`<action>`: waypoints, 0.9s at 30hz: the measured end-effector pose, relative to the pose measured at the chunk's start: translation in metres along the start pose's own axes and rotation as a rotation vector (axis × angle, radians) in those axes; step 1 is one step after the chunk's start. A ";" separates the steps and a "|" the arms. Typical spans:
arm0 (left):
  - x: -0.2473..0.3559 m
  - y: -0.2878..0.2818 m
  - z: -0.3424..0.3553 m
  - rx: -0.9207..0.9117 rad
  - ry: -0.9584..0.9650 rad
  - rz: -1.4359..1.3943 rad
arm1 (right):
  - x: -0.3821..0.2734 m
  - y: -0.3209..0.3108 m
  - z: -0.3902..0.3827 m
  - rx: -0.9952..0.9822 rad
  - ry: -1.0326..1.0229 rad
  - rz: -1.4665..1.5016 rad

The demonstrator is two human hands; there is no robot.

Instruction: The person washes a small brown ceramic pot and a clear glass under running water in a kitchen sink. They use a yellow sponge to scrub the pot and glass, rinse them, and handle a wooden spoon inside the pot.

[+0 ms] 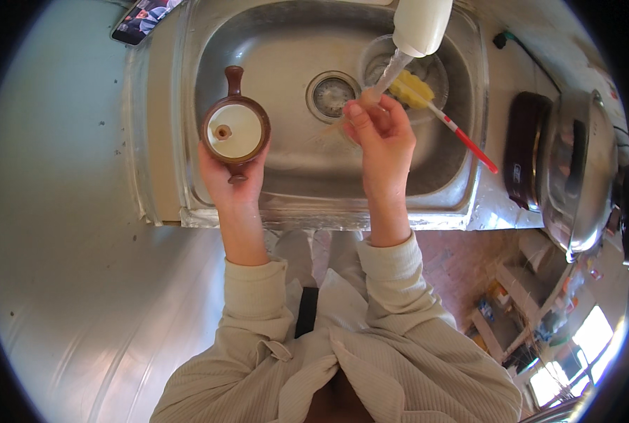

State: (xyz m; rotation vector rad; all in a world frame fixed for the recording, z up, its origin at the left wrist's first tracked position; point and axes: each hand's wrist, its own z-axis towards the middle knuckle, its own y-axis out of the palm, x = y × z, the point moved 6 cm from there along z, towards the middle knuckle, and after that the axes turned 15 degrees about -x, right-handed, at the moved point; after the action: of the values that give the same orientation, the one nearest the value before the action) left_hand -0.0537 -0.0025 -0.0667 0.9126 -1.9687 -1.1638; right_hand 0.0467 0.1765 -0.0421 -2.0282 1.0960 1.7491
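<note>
My left hand (231, 176) holds a small brown pot (235, 158) from below, over the left side of the steel sink (279, 176). The pot has a cream inside, a stubby handle pointing away from me and a short lug on my side. A small brown ring-shaped piece (223, 132) shows against the cream. Under the stream from the white tap (420, 28), my right hand (383, 137) is closed, fingertips pinched together. What they pinch is mostly hidden; a pale bit shows in the water.
A clear bowl (441, 60) sits in the sink behind my right hand. A yellow sponge brush (411, 89) lies in it, its red-and-white handle reaching over the right rim. The drain (333, 96) is mid-sink. Right stands a steel-and-brown cooker (571, 166); far left lies a phone (142, 21).
</note>
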 end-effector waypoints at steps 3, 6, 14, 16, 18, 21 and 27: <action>0.000 0.002 0.000 0.028 0.015 0.035 | 0.005 0.008 0.017 -0.084 -0.016 -0.076; -0.007 0.002 0.000 0.099 0.021 0.053 | 0.020 0.011 0.050 -0.108 -0.026 -0.239; -0.045 -0.008 0.008 0.084 -0.136 0.300 | 0.021 0.021 0.067 -0.194 0.211 0.119; -0.074 -0.001 0.015 0.029 -0.219 0.326 | 0.011 0.008 0.063 -0.048 0.248 -0.021; -0.104 0.014 0.022 0.005 -0.296 0.245 | 0.004 -0.012 0.059 -0.040 0.137 -0.232; -0.131 0.027 0.017 0.037 -0.477 0.079 | -0.020 -0.020 0.030 0.000 0.127 -0.153; -0.181 0.017 0.020 -0.193 -0.717 -0.165 | -0.047 -0.042 0.026 -0.095 -0.114 -0.533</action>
State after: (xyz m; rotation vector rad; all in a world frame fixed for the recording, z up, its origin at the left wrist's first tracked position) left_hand 0.0222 0.1613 -0.0938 0.6047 -2.2833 -1.9398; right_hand 0.0558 0.2397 -0.0167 -1.9987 0.3879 1.6242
